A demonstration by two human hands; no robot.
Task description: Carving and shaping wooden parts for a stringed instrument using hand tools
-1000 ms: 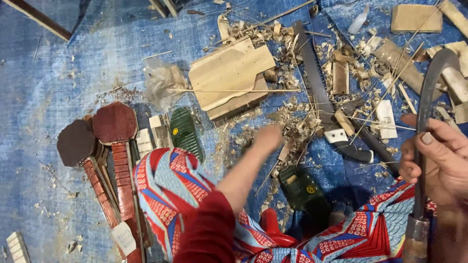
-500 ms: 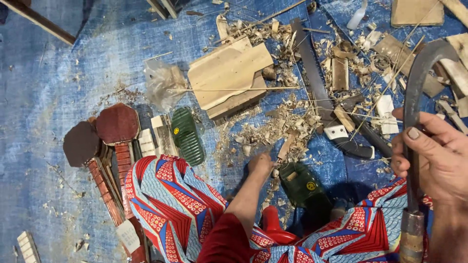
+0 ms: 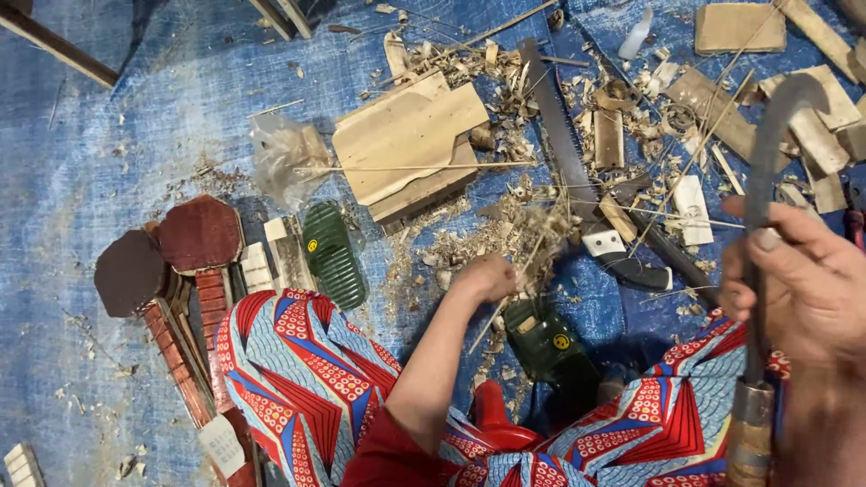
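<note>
littering the blue tarp (image 3: pixel 180 117): wood shavings (image 3: pixel 505 234), saw (image 3: pixel 577 171), green sandal (image 3: pixel 334 252)

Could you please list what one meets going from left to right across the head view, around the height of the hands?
Dark red wooden paddles → green sandal → left hand gripping wood shavings → handsaw → right hand holding a curved metal tool.

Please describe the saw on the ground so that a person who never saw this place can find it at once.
Start from the blue tarp and find the pale wooden block in the middle of the wood shavings. Just to its right lies the saw, running diagonally. It alone has a long dark toothed blade ending in a black handle.
</note>
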